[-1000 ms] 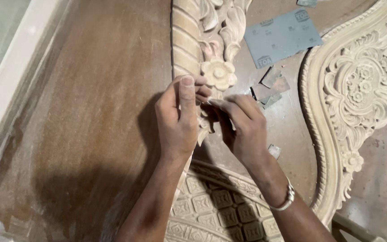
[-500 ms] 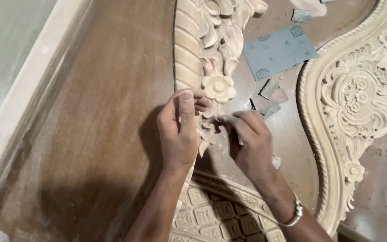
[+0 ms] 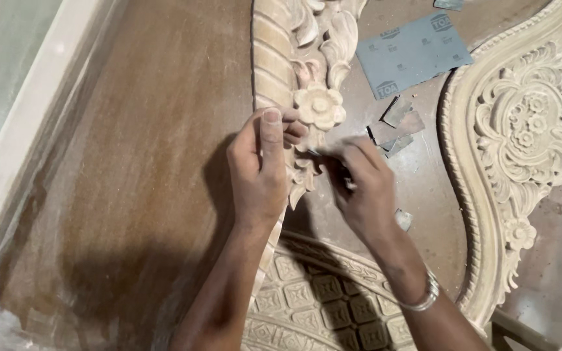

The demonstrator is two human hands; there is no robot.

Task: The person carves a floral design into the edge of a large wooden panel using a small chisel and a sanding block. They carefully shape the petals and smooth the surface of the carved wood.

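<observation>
On the brown wooden panel [image 3: 131, 162], the left hand [image 3: 261, 166] grips the pale carved wooden scroll with its flower rosette [image 3: 319, 107]. Just right, the right hand [image 3: 359, 185] pinches something small, perhaps sandpaper, against it. Farther right lies a grey sandpaper sheet [image 3: 411, 55].

Both forearms are bare, with no sleeves in view. The left hand [image 3: 259, 170] wears nothing: no ring, no glove. The right hand [image 3: 361, 185] is also ungloved; a silvery metal bracelet [image 3: 424, 299] circles its wrist, thin and shiny.
</observation>
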